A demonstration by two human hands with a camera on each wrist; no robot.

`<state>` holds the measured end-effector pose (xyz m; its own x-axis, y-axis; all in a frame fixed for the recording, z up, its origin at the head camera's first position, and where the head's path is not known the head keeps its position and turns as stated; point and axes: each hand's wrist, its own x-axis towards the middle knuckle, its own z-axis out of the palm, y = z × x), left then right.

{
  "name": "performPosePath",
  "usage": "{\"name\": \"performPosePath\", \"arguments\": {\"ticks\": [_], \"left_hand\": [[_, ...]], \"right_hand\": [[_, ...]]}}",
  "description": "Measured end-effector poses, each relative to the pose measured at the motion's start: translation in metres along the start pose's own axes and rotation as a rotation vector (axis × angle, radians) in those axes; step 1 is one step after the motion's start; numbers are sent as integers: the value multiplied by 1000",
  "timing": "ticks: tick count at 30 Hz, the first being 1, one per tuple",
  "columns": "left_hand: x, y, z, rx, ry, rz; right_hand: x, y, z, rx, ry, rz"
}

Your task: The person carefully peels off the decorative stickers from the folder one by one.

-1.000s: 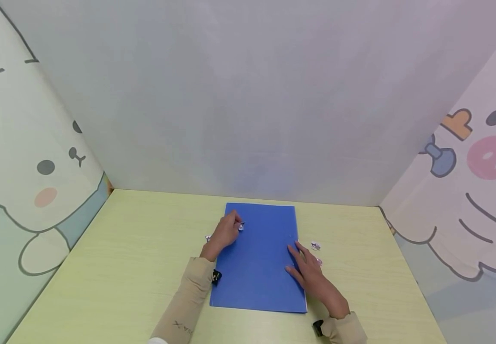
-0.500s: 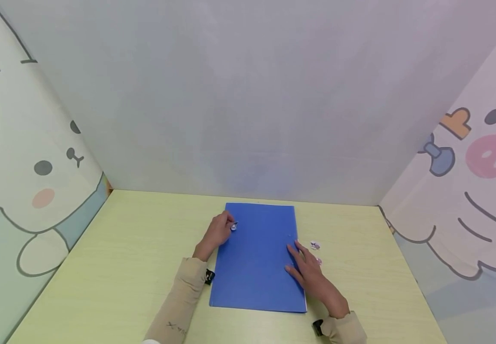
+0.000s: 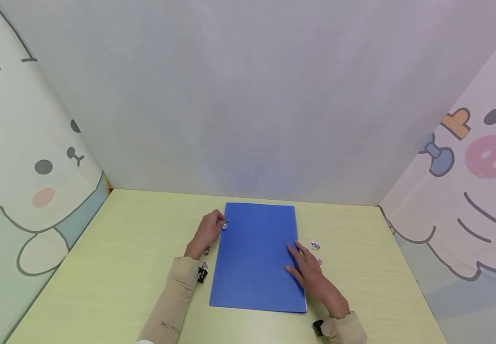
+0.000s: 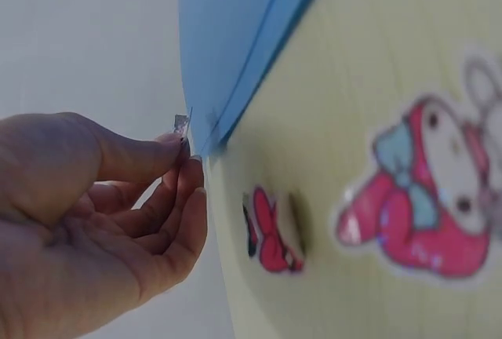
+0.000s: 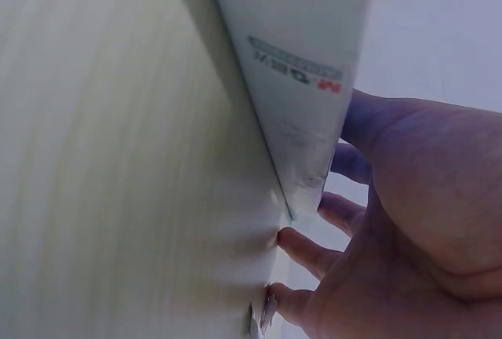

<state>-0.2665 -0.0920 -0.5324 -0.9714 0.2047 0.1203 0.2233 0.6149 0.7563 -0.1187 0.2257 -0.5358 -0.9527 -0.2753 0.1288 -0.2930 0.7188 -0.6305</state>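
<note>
A small cut-out cartoon sticker (image 3: pixel 225 225) is pinched between thumb and fingertips of my left hand (image 3: pixel 208 231), at the upper left edge of the blue file folder (image 3: pixel 256 258). In the left wrist view the sticker (image 4: pixel 181 125) shows nearly edge-on beside the folder's corner. My right hand (image 3: pixel 310 274) rests with spread fingers over the folder's right edge. From the right wrist, the folder's spine label (image 5: pixel 294 64) stands beside that hand (image 5: pixel 416 213), whose lower fingertips reach the tabletop.
Left of the folder lie a pink character sticker (image 4: pixel 423 198) and a smaller, curled one (image 4: pixel 272 233). To its right are a purple-and-white sticker (image 3: pixel 315 245) and a pink one (image 3: pixel 319 261), partly behind my right hand. A pale wall hanging (image 3: pixel 248 119) closes off the table's back.
My left hand has moved left with the pinched sticker, from over the folder to its left edge. Stickers beside the left forearm have come into view. The right hand stays in place.
</note>
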Motion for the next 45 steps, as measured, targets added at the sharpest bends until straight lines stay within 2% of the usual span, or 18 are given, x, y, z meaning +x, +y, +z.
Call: {"name": "performPosePath", "arguments": {"ticks": [7, 15, 22, 38, 45], "left_hand": [[-3, -5, -9, 34, 16, -50], [-8, -14, -17, 36, 2, -104], [-9, -19, -23, 50, 7, -106], [-12, -20, -23, 109, 36, -72], [-13, -17, -21, 162, 52, -143]], "right_hand": [[0, -1, -1, -1, -11, -2], [0, -1, -2, -10, -23, 17], [0, -1, -1, -10, -18, 10], [-1, 4, 1, -9, 7, -26], [-1, 8, 4, 5, 10, -28]]}}
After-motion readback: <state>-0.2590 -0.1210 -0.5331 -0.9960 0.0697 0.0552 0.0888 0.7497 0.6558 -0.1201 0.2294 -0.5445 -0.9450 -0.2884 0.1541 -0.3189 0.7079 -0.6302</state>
